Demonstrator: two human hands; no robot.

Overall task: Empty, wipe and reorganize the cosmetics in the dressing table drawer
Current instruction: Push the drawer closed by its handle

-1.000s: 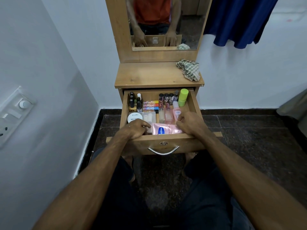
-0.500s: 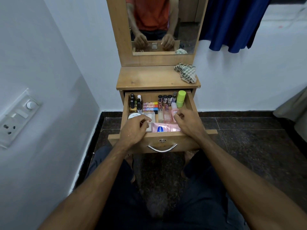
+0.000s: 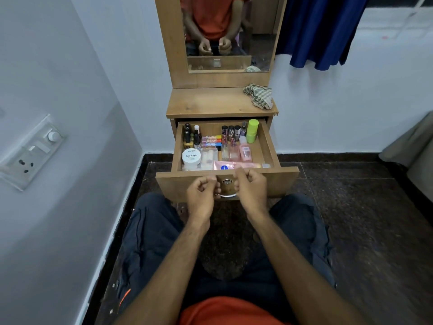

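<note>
The dressing table drawer [image 3: 276, 181] is pulled out and full of cosmetics. Inside are a white nail polish jar [image 3: 191, 157] at the front left, a pink tube [image 3: 230, 165] along the front, a pink bottle [image 3: 245, 152], a green bottle [image 3: 252, 130] at the back right, small nail polish bottles [image 3: 230, 132] and dark bottles [image 3: 187, 137] at the back left. My left hand [image 3: 201, 195] and right hand [image 3: 251, 188] hover side by side before the drawer front, fingers curled, holding nothing. They partly hide the metal handle [image 3: 227, 195].
A checked cloth [image 3: 259, 96] lies crumpled on the right of the wooden tabletop [image 3: 210, 102], under the mirror [image 3: 229, 31]. A wall with a switch panel [image 3: 30, 151] stands close on the left. A blue curtain [image 3: 316, 31] hangs at upper right. My knees flank the drawer on the dark floor.
Both hands have come out of the drawer, off the pink tube and bottles, back to in front of the drawer face. The cosmetics stay in place.
</note>
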